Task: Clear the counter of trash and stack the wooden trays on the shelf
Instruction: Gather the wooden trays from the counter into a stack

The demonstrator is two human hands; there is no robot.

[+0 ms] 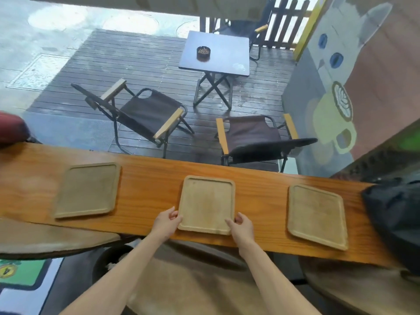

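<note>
While both hands are working the near corners of the middle tray (208,204), the person is standing square to the bench (150,185) so each side gets an even grip. The left hand (167,220) is pinching the tray's near-left edge, thumb on the rim and fingers curling at the side. The right hand (241,225) is doing the same at the near-right corner, thumb lying on top. Taking it by two corners is probably meant to keep it level as it comes up. The tray is lying flat near the bench's front edge, between the left tray (88,189) and the right tray (317,215), each well apart from it. No trash is showing on the wood, so stacking seems to be the step in hand. A dark bag (395,219) is sitting at the bench's right end. No shelf is showing anywhere.
</note>
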